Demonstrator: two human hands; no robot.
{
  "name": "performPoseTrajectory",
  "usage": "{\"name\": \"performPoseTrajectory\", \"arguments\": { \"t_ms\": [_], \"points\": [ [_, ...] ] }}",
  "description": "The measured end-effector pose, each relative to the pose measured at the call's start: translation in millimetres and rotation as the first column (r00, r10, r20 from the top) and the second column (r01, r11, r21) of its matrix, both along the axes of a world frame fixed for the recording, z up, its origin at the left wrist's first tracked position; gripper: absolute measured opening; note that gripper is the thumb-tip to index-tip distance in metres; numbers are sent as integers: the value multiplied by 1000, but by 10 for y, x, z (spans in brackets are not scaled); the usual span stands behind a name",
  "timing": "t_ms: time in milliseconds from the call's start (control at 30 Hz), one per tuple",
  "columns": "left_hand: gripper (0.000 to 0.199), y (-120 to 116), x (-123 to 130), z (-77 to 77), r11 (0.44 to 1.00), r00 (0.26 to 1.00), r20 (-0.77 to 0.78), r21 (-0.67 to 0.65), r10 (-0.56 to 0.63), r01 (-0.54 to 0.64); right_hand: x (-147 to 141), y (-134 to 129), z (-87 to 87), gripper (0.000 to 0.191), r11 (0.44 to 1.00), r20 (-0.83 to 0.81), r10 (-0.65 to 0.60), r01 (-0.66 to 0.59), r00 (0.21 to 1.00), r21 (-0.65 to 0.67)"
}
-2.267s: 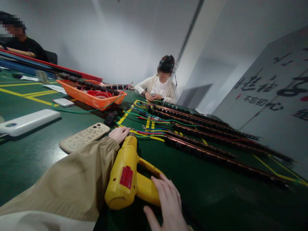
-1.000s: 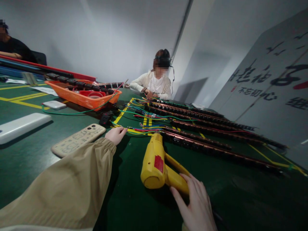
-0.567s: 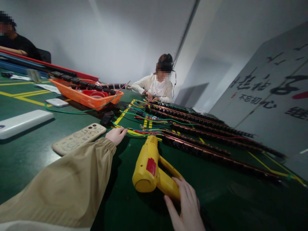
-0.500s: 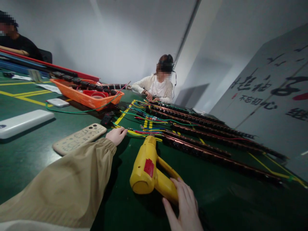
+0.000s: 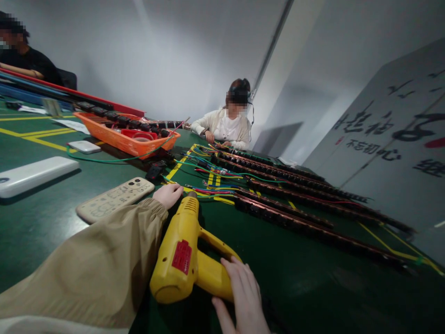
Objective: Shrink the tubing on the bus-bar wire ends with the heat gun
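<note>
Green tabletop (image 5: 34, 227) marked with yellow lines fills a grey-walled workroom, where a yellow heat gun (image 5: 187, 264) stands ready at a set of coloured wires (image 5: 219, 191). Work looks to be midway: tool in grip, wire ends at its nozzle (image 5: 192, 195); what is finished on them is too small to read, and more bundles lie beyond the left fingertips, done or not impossible to tell. Fingers of the right hand (image 5: 243, 292) curl over the gun's handle, thumb below, with the body to their left and the nozzle ahead of them, just beside the left fingertips. Fingers of the left hand (image 5: 168, 195) are drawn narrow, apparently pinching the wire ends. Right of them stretch copper-coloured strips with black blocks (image 5: 285, 215); just left lies a patterned phone (image 5: 116, 199). Farther beyond sit an orange basket (image 5: 130, 147) and a co-worker (image 5: 232, 123) in a pale cardigan.
</note>
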State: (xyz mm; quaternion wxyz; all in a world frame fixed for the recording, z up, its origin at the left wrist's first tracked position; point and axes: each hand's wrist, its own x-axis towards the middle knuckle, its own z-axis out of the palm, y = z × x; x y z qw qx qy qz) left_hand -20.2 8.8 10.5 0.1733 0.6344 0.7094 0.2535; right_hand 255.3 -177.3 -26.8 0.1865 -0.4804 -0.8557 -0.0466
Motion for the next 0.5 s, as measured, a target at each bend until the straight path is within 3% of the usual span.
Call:
{"name": "performPoseTrajectory", "arguments": {
  "t_ms": [367, 500],
  "points": [
    [43, 9, -57, 15, 998, 999, -6, -34, -50, 50, -186, -31, 204, 51, 998, -119, 3, -10, 993, -57],
    [41, 30, -69, -18, 998, 998, 5, -11, -63, 63, -205, -25, 273, 49, 989, -190, -100, 77, 977, -127]
  ]
}}
